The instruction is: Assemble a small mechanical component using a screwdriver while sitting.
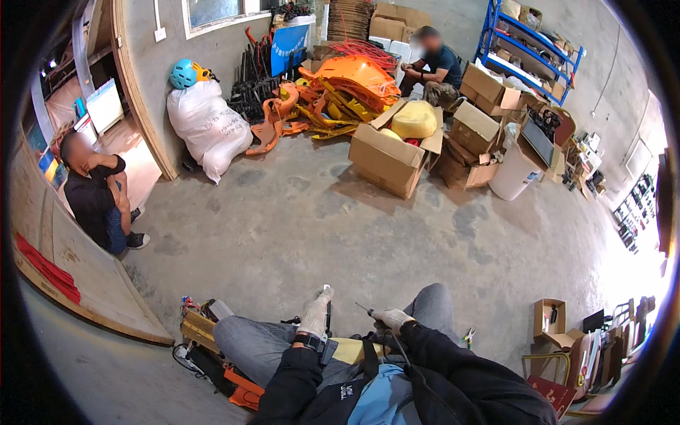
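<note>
Grey concrete floor point(297, 234) bearing a stuffed white sack point(205, 127), open cardboard box point(382, 161), white bin point(511, 176), orange parts point(266, 127)

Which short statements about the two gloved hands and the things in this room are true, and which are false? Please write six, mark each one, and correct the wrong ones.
1. The wearer's right hand holds a slender tool. True.
2. The wearer's left hand is bare. False: it is gloved.
3. A light-blue helmet rests on a white sack. True.
4. The blue shelf unit is at the lower left of the picture. False: it is at the upper right.
5. A rounded yellow piece sits in an open cardboard box. True.
6. The white bin stands left of that box. False: it stands to its right.
</note>
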A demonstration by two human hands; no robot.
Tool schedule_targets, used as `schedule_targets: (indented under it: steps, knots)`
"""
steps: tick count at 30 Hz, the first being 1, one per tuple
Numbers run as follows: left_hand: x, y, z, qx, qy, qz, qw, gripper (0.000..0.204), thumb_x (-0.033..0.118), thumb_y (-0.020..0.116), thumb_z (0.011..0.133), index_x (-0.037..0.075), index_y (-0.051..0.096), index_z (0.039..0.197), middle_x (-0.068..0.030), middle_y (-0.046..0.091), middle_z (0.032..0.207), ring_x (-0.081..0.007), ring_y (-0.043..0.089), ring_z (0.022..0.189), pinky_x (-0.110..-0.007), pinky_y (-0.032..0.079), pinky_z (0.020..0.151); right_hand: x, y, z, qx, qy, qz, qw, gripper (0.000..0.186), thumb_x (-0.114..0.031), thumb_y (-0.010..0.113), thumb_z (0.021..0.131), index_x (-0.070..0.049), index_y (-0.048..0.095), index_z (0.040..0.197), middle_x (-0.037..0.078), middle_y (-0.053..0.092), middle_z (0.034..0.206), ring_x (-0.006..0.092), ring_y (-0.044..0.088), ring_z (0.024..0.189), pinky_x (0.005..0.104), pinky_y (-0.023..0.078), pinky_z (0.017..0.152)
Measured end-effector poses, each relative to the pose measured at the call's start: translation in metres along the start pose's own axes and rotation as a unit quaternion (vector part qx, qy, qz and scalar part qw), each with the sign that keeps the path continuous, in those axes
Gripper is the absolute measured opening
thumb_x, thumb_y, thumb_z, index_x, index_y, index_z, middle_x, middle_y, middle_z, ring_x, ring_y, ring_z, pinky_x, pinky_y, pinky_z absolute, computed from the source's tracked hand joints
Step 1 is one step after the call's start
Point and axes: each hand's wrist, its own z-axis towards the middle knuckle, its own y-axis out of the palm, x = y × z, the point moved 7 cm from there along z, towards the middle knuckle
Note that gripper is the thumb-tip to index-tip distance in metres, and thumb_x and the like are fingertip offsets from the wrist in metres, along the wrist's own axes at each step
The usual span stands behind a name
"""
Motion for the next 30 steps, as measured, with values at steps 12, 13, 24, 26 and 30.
schedule_targets:
  steps: [12,13,24,26,30]
  knots:
    - [0.006,0.003,-0.001,-0.008,0.016,0.043,0.999,0.035,0.041,0.068,0.093,0.007,0.073,0.098,0.0049,0.055,0.074,-0.0093,0.049,0.067,-0.031,0.038,0.062,-0.002,0.001,-0.006,0.007,0.006,-0.001,1.0,0.033,-0.034,0.071,0.096,-0.002,0.067,0.089,0.008,0.066,0.076,0.0192,0.062,0.061,0.0348,0.05,0.056]
    - [0.007,0.004,-0.003,-0.011,0.013,0.031,0.999,0.034,0.041,0.068,0.093,0.007,0.072,0.096,0.0049,0.055,0.073,-0.0098,0.049,0.066,-0.031,0.038,0.061,-0.001,0.0,-0.005,0.007,0.001,-0.002,1.0,0.032,-0.033,0.071,0.097,-0.002,0.067,0.089,0.008,0.066,0.076,0.0191,0.062,0.061,0.0347,0.05,0.056]
    - [0.014,0.005,-0.009,-0.01,0.035,0.031,0.999,0.034,0.042,0.069,0.093,0.008,0.072,0.096,0.0054,0.054,0.071,-0.0095,0.048,0.062,-0.031,0.037,0.058,0.0,0.0,0.001,0.014,-0.019,-0.014,1.0,0.035,-0.036,0.072,0.093,-0.004,0.066,0.08,0.007,0.063,0.07,0.0199,0.057,0.055,0.0373,0.044,0.049]
    - [0.013,0.006,-0.008,-0.016,0.027,0.022,0.999,0.035,0.042,0.069,0.093,0.008,0.073,0.098,0.0052,0.055,0.072,-0.0097,0.048,0.063,-0.031,0.037,0.059,0.0,-0.001,0.002,0.018,-0.018,-0.015,1.0,0.035,-0.035,0.072,0.093,-0.004,0.066,0.08,0.007,0.063,0.07,0.0198,0.057,0.054,0.0371,0.044,0.049]
    - [0.008,0.005,-0.001,-0.011,0.034,0.037,0.999,0.039,0.044,0.069,0.093,0.006,0.073,0.104,0.0045,0.056,0.074,-0.0104,0.049,0.067,-0.031,0.038,0.061,-0.002,-0.001,0.001,0.014,-0.029,-0.026,0.999,0.034,-0.035,0.072,0.093,-0.003,0.067,0.081,0.007,0.064,0.071,0.0189,0.056,0.053,0.0362,0.043,0.047]
